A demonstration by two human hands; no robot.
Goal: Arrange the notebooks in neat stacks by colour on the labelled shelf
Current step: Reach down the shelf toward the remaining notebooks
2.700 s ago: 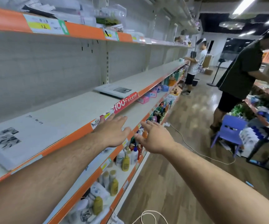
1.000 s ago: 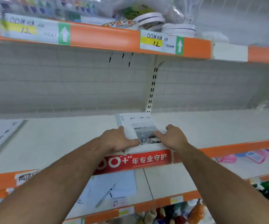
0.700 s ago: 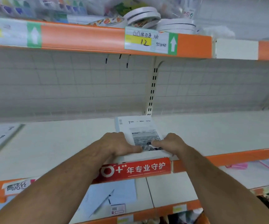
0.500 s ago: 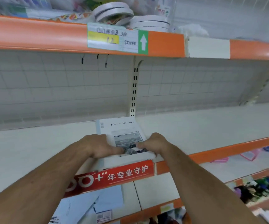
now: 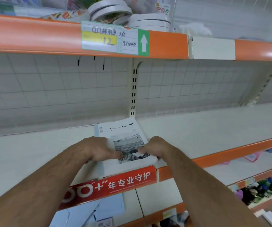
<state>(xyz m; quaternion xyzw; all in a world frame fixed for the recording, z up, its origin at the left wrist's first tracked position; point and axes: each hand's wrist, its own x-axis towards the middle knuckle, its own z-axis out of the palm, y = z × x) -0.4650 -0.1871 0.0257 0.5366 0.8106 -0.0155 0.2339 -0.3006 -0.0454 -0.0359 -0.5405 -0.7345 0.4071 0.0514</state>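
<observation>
My left hand (image 5: 97,149) and right hand (image 5: 159,147) at frame centre, forearms reaching up from the bottom corners, fingers curled, thumbs turned inward, gripping the notebook stack (image 5: 123,128) by its sides

Your left hand (image 5: 92,150) and right hand (image 5: 156,147), which 2.7 s ago reached with straight fingers through the air along the aisle, now grip the two sides of the white notebook stack (image 5: 123,128), thumbs on its cover photo. Your view has turned from the aisle to face the shelf (image 5: 205,128). Over the last second, the price label (image 5: 114,38) overhead has shifted leftward in view.
</observation>
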